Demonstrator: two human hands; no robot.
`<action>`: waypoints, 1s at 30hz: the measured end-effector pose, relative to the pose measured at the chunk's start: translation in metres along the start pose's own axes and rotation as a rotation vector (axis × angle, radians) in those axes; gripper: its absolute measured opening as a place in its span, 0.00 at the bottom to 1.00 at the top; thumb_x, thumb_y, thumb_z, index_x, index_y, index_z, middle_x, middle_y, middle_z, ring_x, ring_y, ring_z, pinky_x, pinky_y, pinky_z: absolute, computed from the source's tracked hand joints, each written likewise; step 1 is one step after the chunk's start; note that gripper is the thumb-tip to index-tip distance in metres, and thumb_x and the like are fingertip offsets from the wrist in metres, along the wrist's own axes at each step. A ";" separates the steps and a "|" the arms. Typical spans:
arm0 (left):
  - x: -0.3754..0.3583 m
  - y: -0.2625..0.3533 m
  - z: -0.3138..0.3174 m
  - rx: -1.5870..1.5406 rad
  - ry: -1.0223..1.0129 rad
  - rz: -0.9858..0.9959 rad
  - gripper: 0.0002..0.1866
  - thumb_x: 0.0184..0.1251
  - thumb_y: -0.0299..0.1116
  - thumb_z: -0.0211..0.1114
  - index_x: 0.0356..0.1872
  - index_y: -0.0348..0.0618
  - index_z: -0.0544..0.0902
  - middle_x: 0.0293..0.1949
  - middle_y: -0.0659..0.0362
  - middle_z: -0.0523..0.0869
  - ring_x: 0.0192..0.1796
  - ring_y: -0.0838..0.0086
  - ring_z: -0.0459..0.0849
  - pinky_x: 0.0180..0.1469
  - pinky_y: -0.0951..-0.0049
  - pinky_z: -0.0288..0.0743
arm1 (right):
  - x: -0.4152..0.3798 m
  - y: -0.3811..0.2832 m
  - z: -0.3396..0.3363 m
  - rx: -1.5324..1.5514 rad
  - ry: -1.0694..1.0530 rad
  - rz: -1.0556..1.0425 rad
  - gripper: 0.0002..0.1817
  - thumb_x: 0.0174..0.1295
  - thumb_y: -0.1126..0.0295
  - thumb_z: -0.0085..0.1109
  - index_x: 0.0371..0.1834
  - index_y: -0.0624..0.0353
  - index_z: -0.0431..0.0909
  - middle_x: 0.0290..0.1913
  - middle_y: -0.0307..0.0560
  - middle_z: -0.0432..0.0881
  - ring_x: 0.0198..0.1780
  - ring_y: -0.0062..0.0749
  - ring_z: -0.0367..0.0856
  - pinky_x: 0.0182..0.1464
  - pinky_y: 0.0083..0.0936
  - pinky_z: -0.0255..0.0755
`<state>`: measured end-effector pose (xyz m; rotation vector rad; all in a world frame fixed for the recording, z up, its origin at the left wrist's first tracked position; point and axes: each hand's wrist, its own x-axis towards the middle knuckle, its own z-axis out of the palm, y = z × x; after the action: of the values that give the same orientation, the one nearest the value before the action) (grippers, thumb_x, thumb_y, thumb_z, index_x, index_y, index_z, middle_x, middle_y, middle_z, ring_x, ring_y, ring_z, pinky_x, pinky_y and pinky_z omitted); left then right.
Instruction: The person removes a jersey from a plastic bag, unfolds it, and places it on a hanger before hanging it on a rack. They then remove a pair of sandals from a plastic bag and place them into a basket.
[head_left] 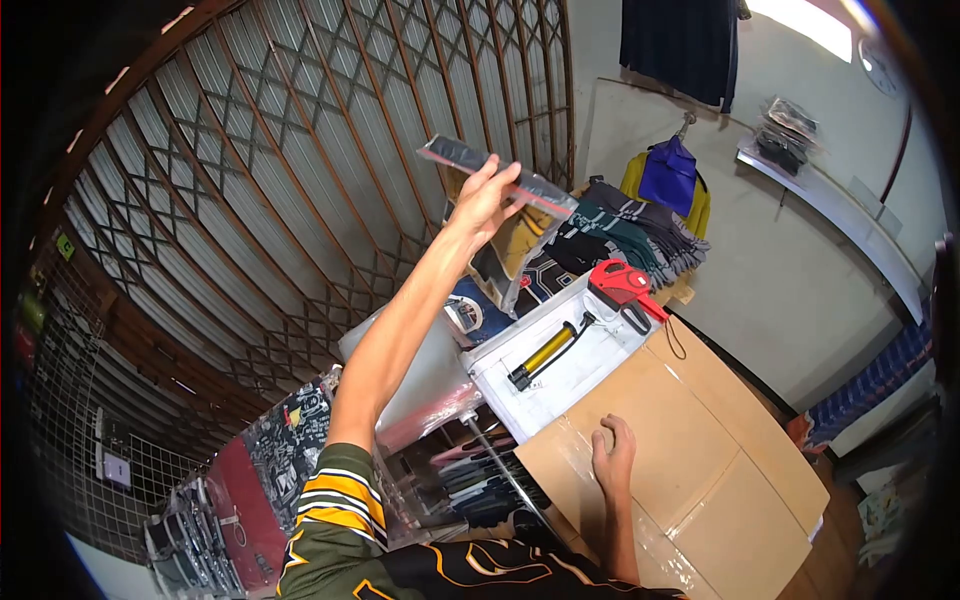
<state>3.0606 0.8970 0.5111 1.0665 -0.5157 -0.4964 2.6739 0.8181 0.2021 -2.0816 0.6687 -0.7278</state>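
The left hand (484, 207) is raised over the stacked clothes, its fingers and thumb closed on a clear plastic bag with a red seal strip and a dark band along its top (545, 193). The bag slants through the grip, and its loose, transparent lower part hangs down beside the hand, with yellow and dark patches showing in or through it. The sleeve on this arm (340, 495) is dark green with yellow and white stripes.

The right hand (613, 455) rests on a large brown cardboard sheet with clear tape along its seams (715, 470), fingers loosely bent, grasping nothing.

Ahead of the right hand and slightly to its left, a yellow cylindrical pump with black ends and a black hose (548, 355) lies on a white panel (510, 405). Small dark marks on the panel are too small to read. Farther ahead is a red plastic tool with a black looped grip and a dark wrist cord (622, 283), at the panel's far right corner; any lettering on it cannot be made out.

To the right of the left hand are folded teal and grey garments with pale patterns (625, 230). Below that hand lies a blue garment with a white print (475, 310), its print unreadable. Well to the left of the right hand, a black cloth with dense white graphics (290, 440) also carries lettering too small to read.
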 end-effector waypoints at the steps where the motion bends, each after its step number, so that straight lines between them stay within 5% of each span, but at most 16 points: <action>1: -0.012 0.008 0.016 -0.028 -0.020 0.016 0.52 0.76 0.37 0.70 0.87 0.47 0.40 0.67 0.59 0.75 0.66 0.66 0.77 0.77 0.51 0.62 | -0.004 -0.008 -0.009 0.090 0.002 0.055 0.15 0.66 0.71 0.65 0.55 0.61 0.82 0.62 0.59 0.83 0.69 0.56 0.77 0.73 0.52 0.64; 2: -0.025 0.015 0.032 -0.057 -0.040 0.031 0.53 0.75 0.39 0.71 0.87 0.47 0.39 0.66 0.60 0.75 0.65 0.67 0.78 0.77 0.52 0.62 | -0.011 -0.012 -0.017 0.178 0.004 0.110 0.15 0.66 0.71 0.65 0.55 0.63 0.82 0.60 0.61 0.85 0.67 0.56 0.79 0.71 0.50 0.68; 3: -0.038 0.019 0.050 -0.092 -0.007 0.050 0.44 0.74 0.45 0.73 0.83 0.49 0.56 0.60 0.63 0.79 0.63 0.70 0.78 0.74 0.55 0.65 | -0.019 -0.012 -0.025 0.140 0.029 0.080 0.17 0.67 0.71 0.65 0.56 0.66 0.82 0.57 0.61 0.86 0.63 0.53 0.84 0.66 0.46 0.75; 6: -0.059 0.015 0.075 -0.208 -0.147 0.080 0.26 0.75 0.46 0.72 0.66 0.55 0.72 0.53 0.65 0.83 0.61 0.75 0.79 0.70 0.58 0.68 | -0.048 -0.027 -0.054 0.196 0.050 0.195 0.17 0.68 0.73 0.65 0.58 0.67 0.81 0.58 0.60 0.86 0.64 0.51 0.83 0.67 0.45 0.74; 7: -0.072 0.010 0.088 -0.250 -0.165 0.098 0.14 0.76 0.48 0.70 0.51 0.59 0.75 0.48 0.68 0.85 0.58 0.79 0.81 0.65 0.62 0.71 | -0.060 -0.027 -0.063 0.207 0.070 0.194 0.17 0.69 0.72 0.64 0.59 0.67 0.81 0.58 0.60 0.86 0.64 0.49 0.83 0.67 0.44 0.74; 8: -0.081 -0.001 0.097 -0.295 -0.185 0.102 0.13 0.78 0.48 0.67 0.52 0.60 0.76 0.50 0.68 0.85 0.56 0.78 0.82 0.63 0.64 0.72 | -0.070 -0.025 -0.072 0.220 0.092 0.192 0.17 0.70 0.71 0.63 0.59 0.68 0.80 0.58 0.60 0.86 0.64 0.48 0.83 0.67 0.42 0.75; 10: -0.125 -0.021 0.124 -0.303 -0.208 0.096 0.13 0.80 0.49 0.64 0.55 0.60 0.76 0.51 0.68 0.85 0.55 0.78 0.83 0.62 0.65 0.73 | -0.093 -0.018 -0.090 0.298 0.123 0.205 0.18 0.73 0.70 0.62 0.61 0.68 0.79 0.58 0.59 0.86 0.64 0.45 0.83 0.66 0.38 0.76; 11: -0.154 -0.034 0.139 -0.306 -0.180 0.070 0.20 0.82 0.49 0.61 0.67 0.59 0.73 0.51 0.68 0.85 0.56 0.78 0.83 0.62 0.65 0.74 | -0.104 -0.011 -0.099 0.363 0.134 0.219 0.18 0.74 0.69 0.61 0.62 0.69 0.78 0.58 0.59 0.86 0.64 0.44 0.83 0.66 0.37 0.77; 13: -0.201 -0.087 0.147 -0.364 -0.281 -0.002 0.47 0.82 0.46 0.62 0.87 0.53 0.38 0.57 0.67 0.82 0.53 0.81 0.83 0.57 0.69 0.79 | -0.129 -0.005 -0.118 0.428 0.162 0.211 0.21 0.79 0.63 0.57 0.65 0.69 0.75 0.59 0.58 0.85 0.63 0.39 0.83 0.63 0.33 0.78; 16: -0.314 -0.164 0.168 -0.310 -0.203 -0.213 0.45 0.83 0.45 0.61 0.88 0.57 0.40 0.52 0.70 0.79 0.50 0.84 0.80 0.55 0.72 0.79 | -0.162 -0.021 -0.150 0.699 0.186 0.489 0.24 0.82 0.57 0.54 0.67 0.68 0.74 0.61 0.59 0.84 0.61 0.39 0.85 0.61 0.34 0.79; 17: -0.353 -0.188 0.170 -0.318 -0.220 -0.307 0.47 0.82 0.44 0.63 0.87 0.54 0.39 0.50 0.70 0.79 0.48 0.84 0.80 0.55 0.73 0.79 | -0.174 -0.013 -0.154 0.713 0.185 0.543 0.33 0.81 0.43 0.48 0.69 0.63 0.72 0.60 0.59 0.85 0.54 0.40 0.88 0.55 0.33 0.83; 18: -0.384 -0.224 0.168 -0.258 -0.199 -0.435 0.46 0.82 0.41 0.63 0.87 0.56 0.40 0.48 0.71 0.82 0.50 0.82 0.84 0.57 0.68 0.81 | -0.185 -0.011 -0.161 0.825 0.164 0.606 0.35 0.79 0.40 0.47 0.69 0.63 0.72 0.60 0.60 0.85 0.54 0.41 0.88 0.55 0.34 0.83; 21: -0.469 -0.303 0.142 -0.081 -0.529 -0.641 0.48 0.79 0.40 0.67 0.86 0.41 0.43 0.54 0.63 0.83 0.55 0.77 0.83 0.59 0.71 0.80 | -0.211 0.032 -0.174 1.122 -0.022 0.733 0.44 0.73 0.29 0.47 0.69 0.61 0.72 0.60 0.64 0.84 0.53 0.48 0.89 0.53 0.39 0.84; 24: -0.537 -0.310 0.133 0.177 -0.598 -0.689 0.42 0.78 0.48 0.68 0.83 0.38 0.60 0.65 0.58 0.82 0.65 0.74 0.80 0.61 0.71 0.77 | -0.235 0.007 -0.190 0.938 0.058 0.750 0.48 0.71 0.28 0.50 0.73 0.65 0.67 0.62 0.67 0.83 0.59 0.52 0.87 0.56 0.44 0.83; 27: -0.577 -0.286 0.122 0.209 -0.600 -0.686 0.40 0.78 0.51 0.67 0.81 0.41 0.65 0.74 0.52 0.77 0.67 0.70 0.81 0.64 0.69 0.76 | -0.245 0.039 -0.188 0.748 0.084 0.708 0.30 0.77 0.47 0.57 0.61 0.67 0.76 0.55 0.62 0.86 0.49 0.47 0.91 0.46 0.39 0.89; 30: -0.601 -0.272 0.114 0.253 -0.510 -0.674 0.37 0.78 0.49 0.67 0.79 0.41 0.68 0.72 0.52 0.80 0.66 0.70 0.82 0.65 0.67 0.75 | -0.246 0.054 -0.198 0.746 0.116 0.733 0.18 0.79 0.61 0.56 0.56 0.67 0.78 0.51 0.57 0.88 0.44 0.43 0.93 0.43 0.34 0.90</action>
<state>2.4879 1.0771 0.2157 1.3591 -0.6716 -1.3464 2.3553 0.8518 0.1928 -1.0134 0.9635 -0.5447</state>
